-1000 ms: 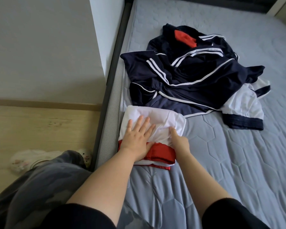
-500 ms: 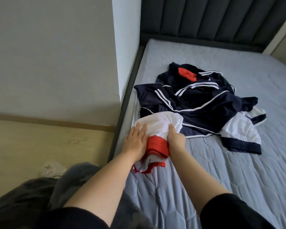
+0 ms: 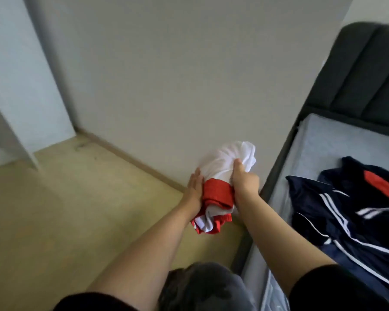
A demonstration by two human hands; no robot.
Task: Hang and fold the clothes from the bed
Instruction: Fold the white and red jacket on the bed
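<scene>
A folded white garment with red trim (image 3: 220,176) is held in the air between both hands, left of the bed and above the floor. My left hand (image 3: 194,190) lies flat against its left side with straight fingers. My right hand (image 3: 244,179) grips its right side, thumb curled over the white cloth. A heap of navy clothes with white stripes and a red patch (image 3: 355,212) lies on the grey mattress (image 3: 319,140) at the right.
A grey wall (image 3: 166,75) stands straight ahead, with a baseboard along the light wooden floor (image 3: 65,209). The dark padded headboard (image 3: 364,81) rises at the upper right. A white panel (image 3: 16,97) stands at the far left. My grey trouser leg (image 3: 202,286) is below.
Both hands have lifted the folded white and red garment off the mattress and carried it left, over the floor. The view has swung left toward the wall.
</scene>
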